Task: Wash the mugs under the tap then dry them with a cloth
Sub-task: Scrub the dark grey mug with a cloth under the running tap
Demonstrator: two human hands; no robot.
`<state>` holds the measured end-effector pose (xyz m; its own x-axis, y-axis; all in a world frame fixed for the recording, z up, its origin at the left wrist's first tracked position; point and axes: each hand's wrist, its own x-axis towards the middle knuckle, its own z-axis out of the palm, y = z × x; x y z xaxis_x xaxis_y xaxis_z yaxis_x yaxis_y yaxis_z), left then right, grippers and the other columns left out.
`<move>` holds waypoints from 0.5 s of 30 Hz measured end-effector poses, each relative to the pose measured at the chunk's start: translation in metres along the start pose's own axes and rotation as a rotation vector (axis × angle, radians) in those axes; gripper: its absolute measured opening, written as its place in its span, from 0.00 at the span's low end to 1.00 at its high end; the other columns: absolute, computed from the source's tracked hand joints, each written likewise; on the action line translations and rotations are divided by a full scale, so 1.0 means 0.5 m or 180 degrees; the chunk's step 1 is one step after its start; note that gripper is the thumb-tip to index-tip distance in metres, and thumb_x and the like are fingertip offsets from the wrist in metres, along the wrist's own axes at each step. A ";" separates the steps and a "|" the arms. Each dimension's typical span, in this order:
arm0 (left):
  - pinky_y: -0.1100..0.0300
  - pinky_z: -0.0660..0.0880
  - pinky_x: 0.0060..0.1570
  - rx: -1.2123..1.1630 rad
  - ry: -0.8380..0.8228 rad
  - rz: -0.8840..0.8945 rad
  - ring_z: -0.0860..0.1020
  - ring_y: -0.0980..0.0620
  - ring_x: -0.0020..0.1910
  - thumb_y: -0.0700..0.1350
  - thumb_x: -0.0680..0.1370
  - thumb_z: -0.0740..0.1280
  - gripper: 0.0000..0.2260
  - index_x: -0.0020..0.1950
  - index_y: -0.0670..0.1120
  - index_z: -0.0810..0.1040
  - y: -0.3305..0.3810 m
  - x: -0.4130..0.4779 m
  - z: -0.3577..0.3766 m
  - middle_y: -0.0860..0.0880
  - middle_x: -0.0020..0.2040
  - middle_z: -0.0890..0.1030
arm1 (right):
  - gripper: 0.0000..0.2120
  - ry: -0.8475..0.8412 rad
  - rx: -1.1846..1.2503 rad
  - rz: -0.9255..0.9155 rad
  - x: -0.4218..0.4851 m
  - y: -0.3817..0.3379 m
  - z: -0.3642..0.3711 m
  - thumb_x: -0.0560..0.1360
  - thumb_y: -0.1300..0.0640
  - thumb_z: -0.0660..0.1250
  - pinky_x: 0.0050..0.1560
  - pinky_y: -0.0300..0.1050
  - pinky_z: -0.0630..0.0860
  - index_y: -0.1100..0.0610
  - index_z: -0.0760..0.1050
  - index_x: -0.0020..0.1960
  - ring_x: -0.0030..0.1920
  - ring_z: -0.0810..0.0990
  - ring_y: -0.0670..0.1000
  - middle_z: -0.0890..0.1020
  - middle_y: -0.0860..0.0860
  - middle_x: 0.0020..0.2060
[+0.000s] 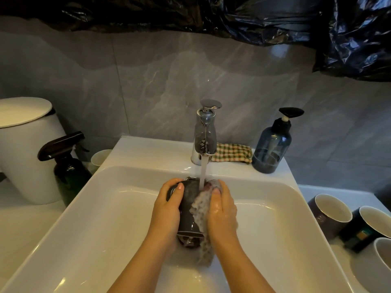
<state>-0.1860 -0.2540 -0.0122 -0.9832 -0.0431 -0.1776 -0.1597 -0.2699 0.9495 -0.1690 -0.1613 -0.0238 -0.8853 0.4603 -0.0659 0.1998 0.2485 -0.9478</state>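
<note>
Over the middle of the white sink [95, 218], a dark grey mug [189, 210] lies on its side beneath the running tap [205, 132]. My left hand [167, 210] grips its left side, thumb on the far end. My right hand [222, 208] holds a soapy mesh sponge [202, 206] against the mug's right side, and the sponge hangs down below it. Water falls onto the mug's far end. A checked cloth [231, 153] lies folded on the sink ledge behind the tap.
Three more mugs [330, 210] [368, 225] [383, 256] stand on the counter at the right. A blue pump bottle [271, 146] stands right of the cloth. At the left are a dark spray bottle [67, 166], a white bin [27, 149] and a small white cup [100, 157].
</note>
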 end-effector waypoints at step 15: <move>0.67 0.73 0.39 0.0431 0.0192 0.0354 0.78 0.58 0.47 0.45 0.81 0.59 0.07 0.51 0.56 0.75 -0.017 0.001 0.007 0.53 0.50 0.79 | 0.21 -0.0187 -0.0147 -0.0725 -0.033 0.012 0.020 0.78 0.44 0.50 0.71 0.46 0.63 0.42 0.57 0.71 0.71 0.60 0.46 0.60 0.44 0.71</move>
<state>-0.1855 -0.2483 -0.0196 -0.9890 -0.1241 -0.0810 -0.0649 -0.1284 0.9896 -0.1575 -0.1760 -0.0316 -0.9324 0.3378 0.1288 0.0098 0.3796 -0.9251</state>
